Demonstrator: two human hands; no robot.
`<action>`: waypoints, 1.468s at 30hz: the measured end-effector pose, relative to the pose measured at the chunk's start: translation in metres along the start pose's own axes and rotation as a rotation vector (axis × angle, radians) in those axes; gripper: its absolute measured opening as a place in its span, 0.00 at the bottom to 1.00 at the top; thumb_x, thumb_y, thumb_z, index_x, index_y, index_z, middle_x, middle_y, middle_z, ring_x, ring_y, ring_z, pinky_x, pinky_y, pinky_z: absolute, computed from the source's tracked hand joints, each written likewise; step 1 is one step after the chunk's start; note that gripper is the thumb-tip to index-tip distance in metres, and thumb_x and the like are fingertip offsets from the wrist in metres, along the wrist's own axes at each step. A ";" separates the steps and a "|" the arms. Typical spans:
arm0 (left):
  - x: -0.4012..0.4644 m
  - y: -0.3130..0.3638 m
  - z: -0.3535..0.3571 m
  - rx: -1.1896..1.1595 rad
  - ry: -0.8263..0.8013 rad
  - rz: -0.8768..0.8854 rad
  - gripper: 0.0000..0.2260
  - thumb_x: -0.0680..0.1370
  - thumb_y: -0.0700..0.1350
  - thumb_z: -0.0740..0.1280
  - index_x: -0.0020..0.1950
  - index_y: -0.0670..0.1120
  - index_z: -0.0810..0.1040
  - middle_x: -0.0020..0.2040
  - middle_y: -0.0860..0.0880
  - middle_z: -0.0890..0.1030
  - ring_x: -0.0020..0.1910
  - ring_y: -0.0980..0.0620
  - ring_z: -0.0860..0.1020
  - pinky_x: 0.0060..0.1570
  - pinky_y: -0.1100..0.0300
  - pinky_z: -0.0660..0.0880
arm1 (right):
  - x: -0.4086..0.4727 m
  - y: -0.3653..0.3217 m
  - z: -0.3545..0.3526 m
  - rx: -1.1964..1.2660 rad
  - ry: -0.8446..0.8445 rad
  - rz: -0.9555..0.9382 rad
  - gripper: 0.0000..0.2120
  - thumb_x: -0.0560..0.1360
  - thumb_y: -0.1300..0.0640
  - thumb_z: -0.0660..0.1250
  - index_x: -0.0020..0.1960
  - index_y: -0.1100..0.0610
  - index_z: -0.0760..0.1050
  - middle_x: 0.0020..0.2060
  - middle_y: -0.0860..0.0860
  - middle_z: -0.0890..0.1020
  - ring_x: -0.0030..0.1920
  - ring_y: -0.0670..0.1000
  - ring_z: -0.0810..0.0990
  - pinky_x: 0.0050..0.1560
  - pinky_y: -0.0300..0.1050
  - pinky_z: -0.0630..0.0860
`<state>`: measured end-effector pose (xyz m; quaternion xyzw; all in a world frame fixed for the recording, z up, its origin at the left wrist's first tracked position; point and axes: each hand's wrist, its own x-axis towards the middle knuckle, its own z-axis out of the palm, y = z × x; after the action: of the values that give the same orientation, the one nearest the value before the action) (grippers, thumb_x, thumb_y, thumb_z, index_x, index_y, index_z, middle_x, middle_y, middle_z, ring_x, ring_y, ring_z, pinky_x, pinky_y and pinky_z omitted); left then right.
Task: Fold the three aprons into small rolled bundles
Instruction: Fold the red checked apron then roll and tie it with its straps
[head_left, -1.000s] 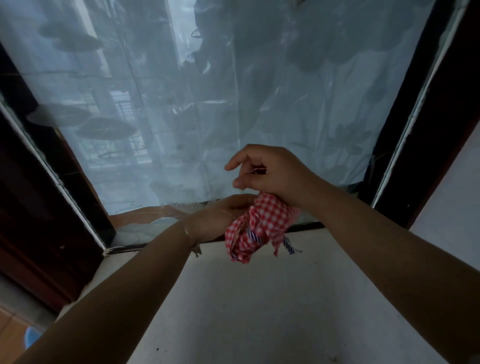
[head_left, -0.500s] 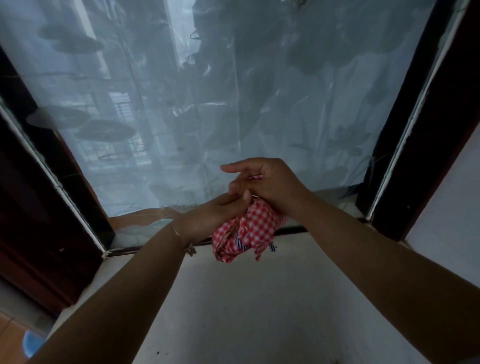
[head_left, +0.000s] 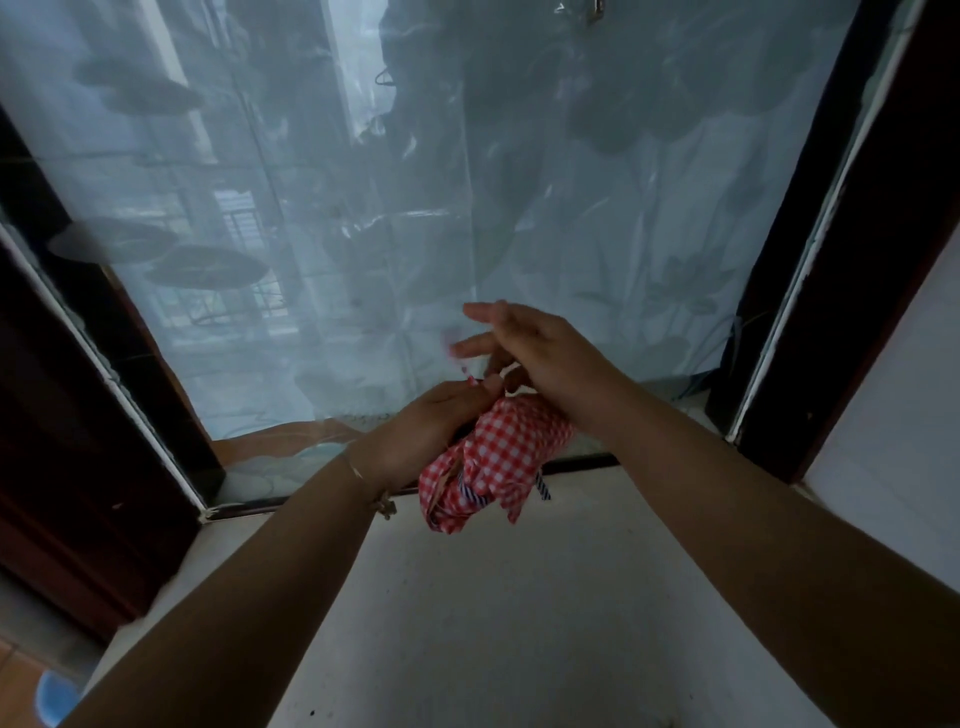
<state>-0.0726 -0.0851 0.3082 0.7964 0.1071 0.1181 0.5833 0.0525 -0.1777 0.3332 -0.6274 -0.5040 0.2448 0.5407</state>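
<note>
A red-and-white checked apron (head_left: 498, 457), bunched into a rough bundle, hangs above the white table (head_left: 519, 623) at its far edge. Your left hand (head_left: 431, 431) grips it from the left. Your right hand (head_left: 540, 353) rests on top, fingers extended and blurred, near a thin white string (head_left: 511, 371). A sheer curtain (head_left: 467, 208) hangs beyond.

A home: curtained window (head_left: 467, 208) in dark wooden frame (head_left: 852, 234).

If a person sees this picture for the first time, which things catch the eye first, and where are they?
First, the red checked apron bundle, held in the air at the centre above a pale surface. The left hand grips it from the left, while the right hand works a white strap just above it. Behind hangs a pale curtain.
</note>
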 end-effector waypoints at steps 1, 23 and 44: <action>0.001 0.000 -0.001 0.008 0.029 0.009 0.22 0.78 0.55 0.58 0.48 0.37 0.79 0.40 0.40 0.81 0.41 0.49 0.79 0.49 0.54 0.74 | 0.001 -0.001 -0.005 -0.113 -0.012 0.018 0.15 0.79 0.45 0.58 0.57 0.52 0.76 0.45 0.44 0.83 0.41 0.43 0.80 0.49 0.40 0.74; 0.010 -0.025 -0.018 -0.038 0.074 -0.090 0.17 0.77 0.46 0.65 0.54 0.31 0.77 0.53 0.33 0.79 0.52 0.43 0.77 0.62 0.47 0.70 | -0.008 0.039 -0.007 -0.931 0.114 -0.798 0.13 0.76 0.54 0.63 0.40 0.63 0.77 0.39 0.54 0.78 0.35 0.51 0.77 0.32 0.45 0.75; 0.009 -0.023 -0.003 0.728 0.227 0.755 0.09 0.75 0.45 0.68 0.49 0.42 0.84 0.46 0.47 0.81 0.44 0.55 0.80 0.46 0.61 0.78 | -0.019 0.034 -0.030 -0.124 -0.295 0.158 0.12 0.80 0.58 0.61 0.62 0.54 0.75 0.57 0.49 0.80 0.59 0.46 0.77 0.64 0.39 0.70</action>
<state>-0.0658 -0.0730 0.2874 0.9125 -0.0903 0.3605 0.1711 0.0834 -0.2049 0.3063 -0.6544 -0.5412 0.3444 0.4001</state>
